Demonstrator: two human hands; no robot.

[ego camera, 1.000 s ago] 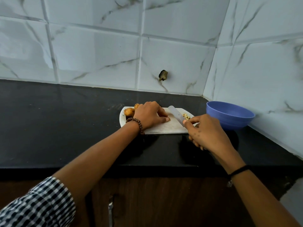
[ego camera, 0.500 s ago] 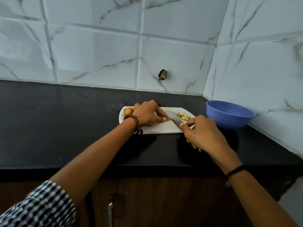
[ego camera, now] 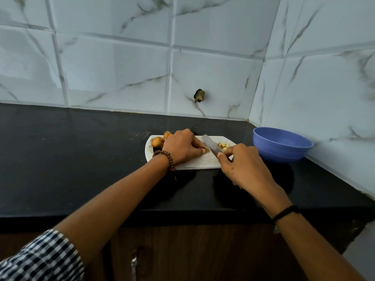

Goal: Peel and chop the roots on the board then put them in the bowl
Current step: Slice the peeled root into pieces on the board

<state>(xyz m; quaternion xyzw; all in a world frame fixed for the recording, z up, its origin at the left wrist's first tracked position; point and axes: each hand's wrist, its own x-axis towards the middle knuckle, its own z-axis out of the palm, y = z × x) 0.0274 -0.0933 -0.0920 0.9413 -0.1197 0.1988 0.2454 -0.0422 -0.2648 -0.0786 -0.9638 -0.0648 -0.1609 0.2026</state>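
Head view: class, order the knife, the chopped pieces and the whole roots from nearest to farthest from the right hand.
1. Knife, held in the right hand.
2. Chopped pieces, on the board's right end, beside the blade.
3. Whole roots, on its left end, beyond the left hand.

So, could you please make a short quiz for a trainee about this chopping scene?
1. True or false: the bowl stands on the board.
2. Which hand grips the knife? A) left B) right C) neither
3. Fill in: the chopped pieces lie on the ___ side of the blade.

Key: 1 false, it stands on the counter; 2 B, the right hand, while the left hand holds the root; 3 right.
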